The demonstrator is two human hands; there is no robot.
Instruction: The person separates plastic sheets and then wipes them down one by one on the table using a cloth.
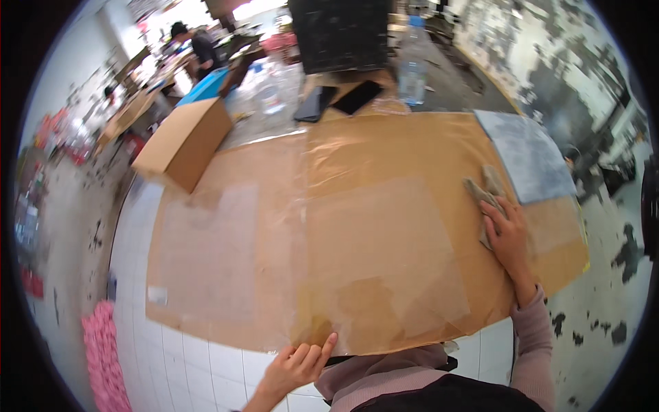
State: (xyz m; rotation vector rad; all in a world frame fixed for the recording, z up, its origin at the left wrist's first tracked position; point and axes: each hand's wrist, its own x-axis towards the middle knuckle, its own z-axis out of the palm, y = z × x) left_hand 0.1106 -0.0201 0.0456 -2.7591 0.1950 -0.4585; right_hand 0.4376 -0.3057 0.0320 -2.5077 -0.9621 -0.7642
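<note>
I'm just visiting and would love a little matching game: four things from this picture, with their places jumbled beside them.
Things
1. Right hand
2. Left hand
3. Cardboard box
4. Blue-capped bottle

Places
A. Upright at the far side, right of the two dark phones
B. At the near edge of the brown sheet, index finger extended
C. On a crumpled grey-beige cloth
D. At the far left corner of the brown sheet

Right pairs: 1-C, 2-B, 3-D, 4-A

Left head-worn fisheye view, looking down and ahead, fairly near, above the brown sheet [398, 147]
</note>
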